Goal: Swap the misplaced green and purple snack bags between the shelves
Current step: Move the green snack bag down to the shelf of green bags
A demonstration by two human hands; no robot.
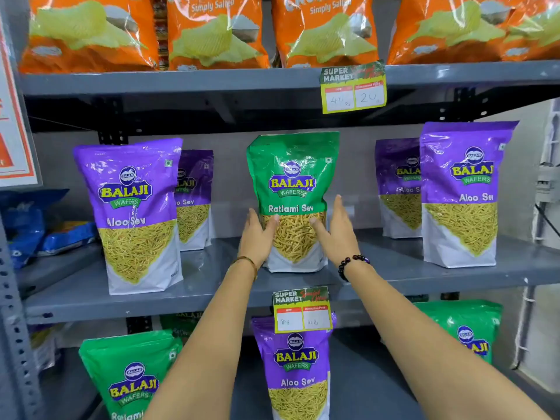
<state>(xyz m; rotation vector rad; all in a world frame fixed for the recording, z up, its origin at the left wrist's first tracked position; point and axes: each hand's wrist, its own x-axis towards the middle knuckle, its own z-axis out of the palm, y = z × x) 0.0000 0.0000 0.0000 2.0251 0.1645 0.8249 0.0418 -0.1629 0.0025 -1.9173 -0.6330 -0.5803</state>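
Note:
A green Ratlami Sev bag (292, 183) stands upright in the middle of the middle shelf (212, 298), between purple Aloo Sev bags. My left hand (256, 237) is at its lower left edge and my right hand (336, 231) at its lower right edge. Both hands have straight, spread fingers, and each thumb rests on the clear window at the bag's front. The bag's base sits on the shelf. A purple Aloo Sev bag (298, 368) stands on the lower shelf directly below, between green bags (127, 374).
Purple bags stand at the middle shelf's left (133, 213) and right (460, 192), with more behind them. Orange chip bags (212, 31) fill the top shelf. Price tags (353, 86) hang from the shelf edges. Another green bag (466, 328) stands lower right. Blue packets (33, 225) lie at far left.

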